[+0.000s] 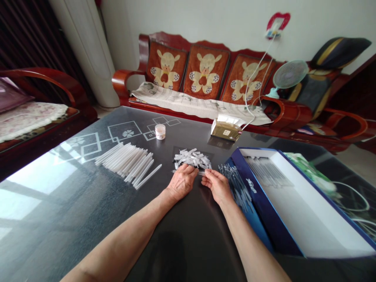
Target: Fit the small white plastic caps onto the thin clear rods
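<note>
As you look down from the head view, the slim translucent piece (201, 172) lies between your two hands, its long axis running roughly left to right across the near side of the pile of short white pieces (192, 158). Your right hand (216, 184) has thumb and fingers pinched on its right end; your left hand (184, 178) is folded closed at its left end, though its knuckles hide much of that grip. Both hands are about equally near it, with only a small gap between their fingertips. The short pieces lie just beyond your left hand, jumbled at many angles. To the left of it, apart, the long white tubes (126, 160) slant from near right to far left or the reverse. Just right of your right hand, the dark thin rods (236, 188) lie alongside the blue box (305, 219).
</note>
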The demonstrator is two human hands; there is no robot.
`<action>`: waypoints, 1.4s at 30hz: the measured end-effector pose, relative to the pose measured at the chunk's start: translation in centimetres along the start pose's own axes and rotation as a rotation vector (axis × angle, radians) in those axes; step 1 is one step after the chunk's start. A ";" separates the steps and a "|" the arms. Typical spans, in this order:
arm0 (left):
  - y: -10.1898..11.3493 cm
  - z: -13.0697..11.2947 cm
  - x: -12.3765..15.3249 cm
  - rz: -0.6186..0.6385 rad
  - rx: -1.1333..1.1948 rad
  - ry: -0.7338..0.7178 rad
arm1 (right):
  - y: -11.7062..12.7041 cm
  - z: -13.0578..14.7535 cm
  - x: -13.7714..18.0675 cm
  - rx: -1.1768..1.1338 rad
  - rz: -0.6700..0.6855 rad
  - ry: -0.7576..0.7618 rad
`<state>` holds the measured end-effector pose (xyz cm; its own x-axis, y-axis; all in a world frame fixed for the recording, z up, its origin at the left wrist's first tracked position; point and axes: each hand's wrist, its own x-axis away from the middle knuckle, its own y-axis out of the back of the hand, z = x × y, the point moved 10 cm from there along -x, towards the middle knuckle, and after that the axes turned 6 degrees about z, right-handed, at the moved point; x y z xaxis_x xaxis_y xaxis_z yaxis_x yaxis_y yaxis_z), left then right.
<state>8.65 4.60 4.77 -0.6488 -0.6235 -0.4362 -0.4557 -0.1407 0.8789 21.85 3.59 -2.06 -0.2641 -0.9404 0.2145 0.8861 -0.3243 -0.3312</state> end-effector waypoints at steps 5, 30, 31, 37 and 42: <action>0.1 -0.7 0.1 -0.011 -0.025 -0.031 | 0.4 -0.6 0.2 -0.027 -0.021 -0.118; -0.7 0.0 0.0 0.103 -0.006 0.127 | -1.3 0.3 0.1 -0.055 0.124 0.109; -0.7 0.1 0.0 0.101 -0.006 0.129 | -1.3 0.2 0.1 -0.047 0.117 0.094; 0.1 -0.5 0.0 -0.019 -0.034 0.065 | -1.2 -0.1 0.4 -0.050 0.055 0.027; 0.7 -1.0 0.0 -0.099 -0.045 0.016 | -1.3 -0.1 0.5 -0.068 0.038 -0.003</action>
<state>8.91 3.73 5.54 -0.5915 -0.6172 -0.5188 -0.4894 -0.2366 0.8394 20.54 3.56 -1.65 -0.2294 -0.9518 0.2034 0.8676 -0.2947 -0.4006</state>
